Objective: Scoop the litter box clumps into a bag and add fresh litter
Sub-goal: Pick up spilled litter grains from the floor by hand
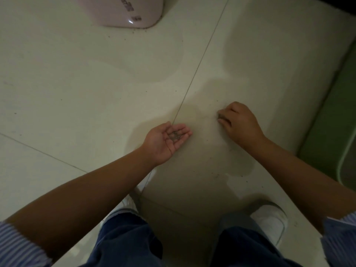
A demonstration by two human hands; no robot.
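Your left hand (pixel 169 139): cupped palm-up, cradling litter grains (pixel 176 135). Your right hand (pixel 238 123): pinching spilled grains off the floor tile (pixel 77 83), just right of that palm.

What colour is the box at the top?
Pale pink box, head view.

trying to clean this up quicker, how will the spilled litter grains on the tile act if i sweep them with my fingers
The litter grains in the cupped left hand look small and loose, so they would probably scatter rather than clump. The floor tile looks smooth and glossy, so grains likely skid or roll ahead of the right hand.
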